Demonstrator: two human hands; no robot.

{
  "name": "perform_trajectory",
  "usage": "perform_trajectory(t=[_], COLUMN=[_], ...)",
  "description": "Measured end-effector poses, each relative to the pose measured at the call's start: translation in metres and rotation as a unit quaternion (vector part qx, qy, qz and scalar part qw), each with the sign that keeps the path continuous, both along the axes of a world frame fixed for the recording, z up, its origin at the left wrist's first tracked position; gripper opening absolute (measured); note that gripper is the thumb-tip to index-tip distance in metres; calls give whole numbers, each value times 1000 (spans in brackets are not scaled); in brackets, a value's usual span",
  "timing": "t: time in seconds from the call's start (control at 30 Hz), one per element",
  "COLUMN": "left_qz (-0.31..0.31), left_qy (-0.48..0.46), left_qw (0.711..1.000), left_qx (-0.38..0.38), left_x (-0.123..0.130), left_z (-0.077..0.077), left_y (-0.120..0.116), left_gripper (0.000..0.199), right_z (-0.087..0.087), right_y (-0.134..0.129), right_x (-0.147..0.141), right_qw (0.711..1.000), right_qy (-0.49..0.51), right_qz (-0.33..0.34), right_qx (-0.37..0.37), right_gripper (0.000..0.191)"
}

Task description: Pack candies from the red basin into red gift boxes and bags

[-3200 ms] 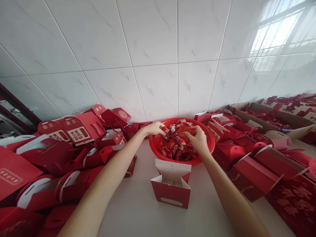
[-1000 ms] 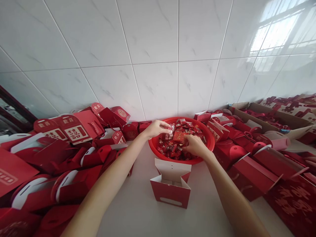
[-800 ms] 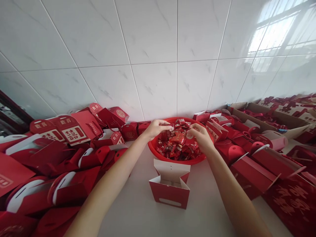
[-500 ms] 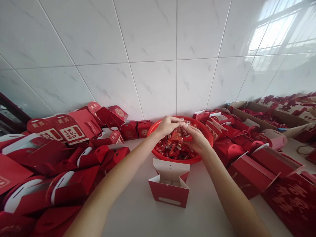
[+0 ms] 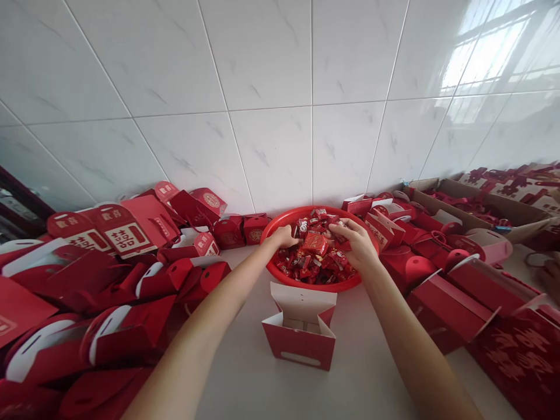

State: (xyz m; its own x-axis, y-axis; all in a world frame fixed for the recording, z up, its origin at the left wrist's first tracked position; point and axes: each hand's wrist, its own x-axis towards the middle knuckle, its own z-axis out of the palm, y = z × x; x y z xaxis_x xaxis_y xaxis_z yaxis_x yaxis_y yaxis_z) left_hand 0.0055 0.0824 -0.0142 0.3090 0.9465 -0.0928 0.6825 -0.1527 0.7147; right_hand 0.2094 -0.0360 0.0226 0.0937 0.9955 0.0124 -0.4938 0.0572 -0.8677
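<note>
A red plastic basket (image 5: pixel 273 269) of wrapped candies (image 5: pixel 315 244) stands against the tiled wall, with both my hands inside its rim. At the left side, my left hand (image 5: pixel 285 237) is closed among the candies; its fingertips are partly hidden, and what it holds cannot be made out. Over the right side, my right hand (image 5: pixel 357 244) has its thumb and fingers closed around wrapped candy (image 5: pixel 340 234). Nearer to me, an open red gift box (image 5: pixel 300 344) stands upright with its white-lined flaps raised. Its visible inside shows the bare bottom.
Many red gift boxes (image 5: pixel 126 230) are heaped on the left. More red boxes (image 5: pixel 450 309) crowd the right side of the white table (image 5: pixel 245 373). A cardboard carton (image 5: pixel 520 233) with red items sits back right. What looks like another person's hand (image 5: pixel 550 273) shows at the right edge.
My hands were together above the candies; they have parted and lowered, the left to the basket's left side, the right staying right. A hand-like shape has appeared at the right edge.
</note>
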Motion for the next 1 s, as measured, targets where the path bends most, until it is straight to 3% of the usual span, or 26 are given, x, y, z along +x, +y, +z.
perform_trajectory(t=[0.13, 0.43, 0.7, 0.87, 1.0], left_qz=[47, 33, -79, -143, -191], left_qy=[-31, -217, -273, -263, -262], left_qw=[998, 974, 957, 954, 946], left_qx=[-32, -51, -51, -20, -16], left_x=[-2, -16, 6, 27, 29], left_z=[4, 38, 53, 56, 60], left_y=[5, -13, -40, -49, -56], left_gripper=[36, 20, 53, 52, 58], right_z=[0, -7, -5, -1, 0], right_y=[1, 8, 7, 2, -1], right_x=[1, -2, -1, -3, -3], right_qw=[1000, 999, 999, 999, 999], right_qy=[5, 28, 30, 17, -2], right_qz=[-8, -34, 4, 31, 33], right_qx=[-12, -30, -33, -28, -20], right_gripper=[33, 19, 16, 24, 30])
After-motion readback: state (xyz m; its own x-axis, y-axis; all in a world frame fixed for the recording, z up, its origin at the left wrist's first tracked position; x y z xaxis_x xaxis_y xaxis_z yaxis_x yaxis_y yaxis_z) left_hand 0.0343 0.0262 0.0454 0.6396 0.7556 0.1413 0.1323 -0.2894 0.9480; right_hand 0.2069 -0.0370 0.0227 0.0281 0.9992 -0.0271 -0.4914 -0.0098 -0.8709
